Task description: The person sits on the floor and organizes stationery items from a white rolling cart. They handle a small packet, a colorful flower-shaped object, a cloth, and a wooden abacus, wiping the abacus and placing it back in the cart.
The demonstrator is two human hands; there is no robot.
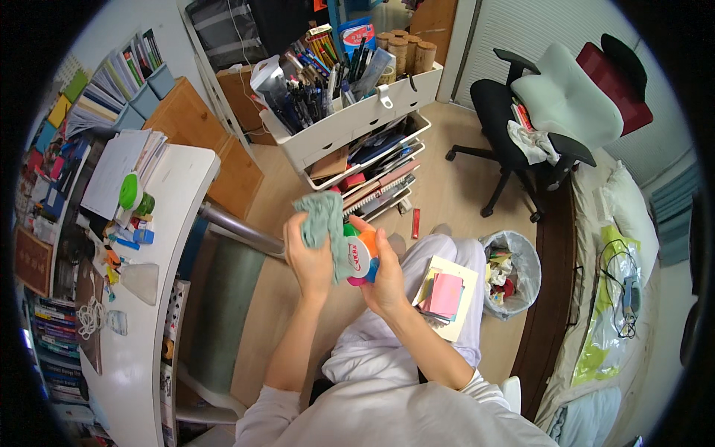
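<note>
My left hand point(309, 260) grips a crumpled green cloth point(324, 220), whose lower end lies against a round multicoloured plastic object point(359, 257). That object has a white centre bearing writing, with green, orange, blue and pink parts around it; its kind I cannot tell. My right hand point(386, 274) holds it from the right side. On my lap rests a cream pad point(465, 304) with a stack of coloured paper notes point(444, 293) on top.
Ahead stands a white drawer cart point(357, 123) full of pens, its lower drawers pulled out. A lined wastebasket point(511, 274) is by my right leg. At left is a white desk point(134, 357), at right an office chair point(497, 123). A red packet point(415, 223) lies on the floor.
</note>
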